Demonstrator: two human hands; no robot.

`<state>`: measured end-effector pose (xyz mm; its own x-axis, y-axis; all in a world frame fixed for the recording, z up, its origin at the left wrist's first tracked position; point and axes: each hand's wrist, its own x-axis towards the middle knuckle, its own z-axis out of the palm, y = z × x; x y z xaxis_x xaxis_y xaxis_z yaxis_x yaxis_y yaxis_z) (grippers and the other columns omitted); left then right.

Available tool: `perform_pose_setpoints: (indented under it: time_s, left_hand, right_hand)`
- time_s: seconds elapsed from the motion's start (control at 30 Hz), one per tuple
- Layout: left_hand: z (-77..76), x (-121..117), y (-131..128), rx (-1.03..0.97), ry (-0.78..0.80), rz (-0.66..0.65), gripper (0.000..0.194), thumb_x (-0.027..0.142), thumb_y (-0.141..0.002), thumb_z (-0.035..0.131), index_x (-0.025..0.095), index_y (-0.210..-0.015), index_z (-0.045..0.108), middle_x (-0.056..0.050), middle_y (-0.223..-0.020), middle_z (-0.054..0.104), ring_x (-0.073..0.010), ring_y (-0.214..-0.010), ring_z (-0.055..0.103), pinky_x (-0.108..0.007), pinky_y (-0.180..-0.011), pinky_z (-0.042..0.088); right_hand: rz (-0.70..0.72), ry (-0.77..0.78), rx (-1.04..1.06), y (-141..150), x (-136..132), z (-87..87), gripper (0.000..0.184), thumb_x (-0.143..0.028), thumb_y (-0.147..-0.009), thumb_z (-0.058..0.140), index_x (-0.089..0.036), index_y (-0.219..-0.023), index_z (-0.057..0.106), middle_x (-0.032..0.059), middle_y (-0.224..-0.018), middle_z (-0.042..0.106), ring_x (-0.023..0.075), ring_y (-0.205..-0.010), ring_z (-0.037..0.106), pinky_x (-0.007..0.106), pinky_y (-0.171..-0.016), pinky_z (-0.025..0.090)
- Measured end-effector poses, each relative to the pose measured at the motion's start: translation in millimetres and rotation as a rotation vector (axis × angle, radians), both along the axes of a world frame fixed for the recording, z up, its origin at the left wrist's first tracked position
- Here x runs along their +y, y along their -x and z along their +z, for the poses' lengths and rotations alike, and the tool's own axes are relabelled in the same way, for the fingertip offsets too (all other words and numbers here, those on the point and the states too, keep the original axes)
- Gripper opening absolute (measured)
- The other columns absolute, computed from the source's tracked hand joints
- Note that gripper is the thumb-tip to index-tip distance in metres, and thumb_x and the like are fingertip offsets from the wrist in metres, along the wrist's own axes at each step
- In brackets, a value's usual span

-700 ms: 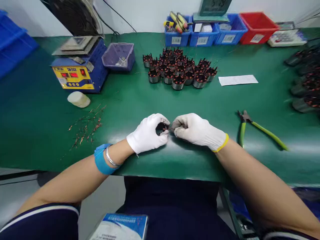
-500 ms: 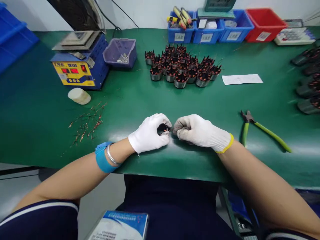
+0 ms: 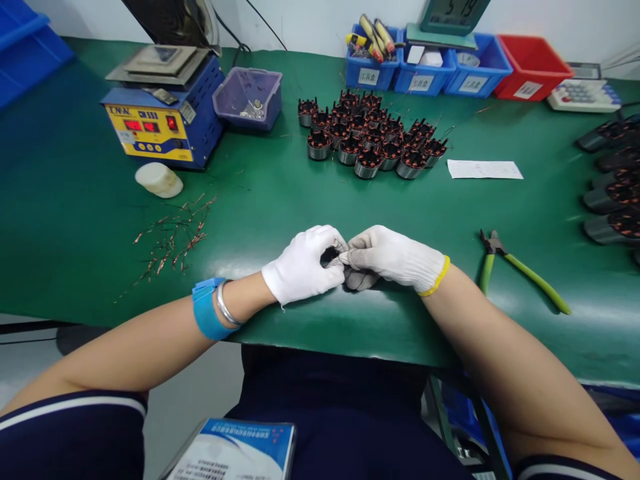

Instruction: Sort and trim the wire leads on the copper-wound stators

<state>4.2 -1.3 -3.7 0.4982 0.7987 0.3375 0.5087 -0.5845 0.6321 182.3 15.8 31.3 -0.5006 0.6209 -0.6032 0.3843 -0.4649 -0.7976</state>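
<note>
Both my hands wear white gloves and meet near the front edge of the green table. My left hand (image 3: 303, 268) is curled round a small dark wound motor stator (image 3: 329, 255), mostly hidden in its fingers. My right hand (image 3: 390, 257) is closed in a pinch against the same stator, fingertips touching the left hand's; what it pinches is too small to make out. A blue strap and a metal bangle sit on my left wrist.
A cluster of several stators (image 3: 373, 137) stands at mid-table. Green-handled cutters (image 3: 505, 263) lie to the right, cut copper wire scraps (image 3: 173, 237) to the left. A blue-yellow solder station (image 3: 160, 110), purple tray (image 3: 249, 97), blue and red bins (image 3: 450, 63), paper slip (image 3: 484, 169).
My right hand has moved left, closing the small gap so its fingertips now press against the left hand and the stator. The camera view has shifted slightly.
</note>
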Motion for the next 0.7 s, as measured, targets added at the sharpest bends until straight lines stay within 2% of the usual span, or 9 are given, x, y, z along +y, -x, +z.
perform_pose_setpoints:
  time_s: [0.13, 0.27, 0.33, 0.4, 0.43, 0.53, 0.57, 0.63, 0.7]
  left_hand:
    - [0.6, -2.5, 3.8, -0.08, 0.007, -0.023, 0.026, 0.014, -0.066, 0.055, 0.016, -0.091, 0.052, -0.01, -0.101, 0.062, -0.021, -0.091, 0.063, -0.035, -0.081, 0.052]
    - [2.0, -1.0, 14.1, -0.15, 0.023, -0.175, 0.06, 0.02, -0.062, 0.065, 0.011, -0.117, 0.046, -0.022, -0.129, 0.051, -0.0312, -0.118, 0.055, -0.046, -0.099, 0.047]
    - [2.3, 3.0, 19.4, -0.16, 0.114, -0.268, 0.068, 0.027, -0.066, 0.07, 0.011, -0.126, 0.044, -0.022, -0.134, 0.049, -0.0332, -0.122, 0.054, -0.05, -0.103, 0.044]
    - [2.8, 8.9, 24.1, -0.255, 0.295, -0.31, 0.068, 0.039, -0.073, 0.071, 0.014, -0.13, 0.044, -0.02, -0.134, 0.051, -0.0322, -0.119, 0.057, -0.049, -0.102, 0.046]
    - [3.7, 12.1, 26.3, -0.348, 0.397, -0.284, 0.065, 0.047, -0.077, 0.068, 0.015, -0.13, 0.045, -0.018, -0.134, 0.052, -0.0312, -0.117, 0.058, -0.048, -0.099, 0.049]
    - [12.1, 19.5, 32.8, -0.6, 0.729, -0.077, 0.064, 0.067, -0.083, 0.054, 0.017, -0.122, 0.051, -0.016, -0.126, 0.058, -0.0296, -0.107, 0.065, -0.042, -0.081, 0.058]
    - [16.9, 20.4, 34.5, -0.601, 0.872, -0.037, 0.068, 0.073, -0.082, 0.051, 0.016, -0.12, 0.053, -0.017, -0.118, 0.062, -0.0297, -0.097, 0.068, -0.039, -0.07, 0.06]
    - [27.5, 18.9, 36.3, -0.467, 1.18, -0.076, 0.074, 0.076, -0.08, 0.051, 0.012, -0.116, 0.056, -0.015, -0.093, 0.068, -0.0282, -0.071, 0.07, -0.034, -0.049, 0.056]
    - [35.9, 13.5, 34.7, -0.348, 1.34, -0.16, 0.07, 0.069, -0.079, 0.061, 0.01, -0.116, 0.055, -0.008, -0.067, 0.064, -0.0243, -0.051, 0.065, -0.028, -0.038, 0.05]
  right_hand:
    - [-0.066, -0.031, -0.02, 1.4, -3.2, -2.9, 0.02, -0.02, -0.085, 0.065, -0.012, -0.067, 0.063, 0.0065, -0.059, 0.069, 0.012, -0.046, 0.063, 0.018, -0.046, 0.054]
    - [-0.071, -0.137, 0.027, 1.5, -8.4, -6.9, 0.024, -0.016, -0.087, 0.057, -0.013, -0.064, 0.061, 0.0047, -0.057, 0.067, 0.0093, -0.046, 0.061, 0.016, -0.046, 0.052]
    - [-0.084, -0.186, 0.057, 1.3, -11.5, -8.6, 0.022, -0.016, -0.086, 0.057, -0.014, -0.064, 0.059, 0.0036, -0.057, 0.066, 0.0091, -0.046, 0.06, 0.016, -0.046, 0.051]
    - [-0.126, -0.203, 0.084, 1.0, -14.9, -8.4, 0.019, -0.016, -0.084, 0.057, -0.014, -0.065, 0.058, 0.0024, -0.057, 0.064, 0.0084, -0.044, 0.058, 0.017, -0.044, 0.05]
    - [-0.153, -0.202, 0.098, 0.8, -16.5, -7.5, 0.017, -0.016, -0.083, 0.057, -0.014, -0.066, 0.058, 0.0019, -0.057, 0.064, 0.0081, -0.044, 0.056, 0.017, -0.043, 0.049]
    - [-0.211, -0.197, 0.145, -0.9, -20.8, -2.2, 0.011, -0.017, -0.08, 0.058, -0.014, -0.07, 0.058, 0.0016, -0.058, 0.064, 0.0082, -0.043, 0.056, 0.017, -0.041, 0.047]
    - [-0.221, -0.2, 0.165, -1.8, -21.9, -0.3, 0.009, -0.019, -0.078, 0.059, -0.014, -0.07, 0.058, 0.0017, -0.059, 0.064, 0.0084, -0.044, 0.056, 0.017, -0.041, 0.047]
    - [-0.226, -0.212, 0.206, -4.3, -23.4, 2.5, 0.01, -0.022, -0.075, 0.061, -0.014, -0.07, 0.059, 0.0018, -0.06, 0.064, 0.0089, -0.044, 0.057, 0.017, -0.041, 0.048]
    - [-0.229, -0.228, 0.234, -7.1, -23.8, 3.6, 0.013, -0.026, -0.072, 0.063, -0.014, -0.071, 0.059, 0.0016, -0.06, 0.064, 0.0093, -0.045, 0.058, 0.018, -0.041, 0.048]
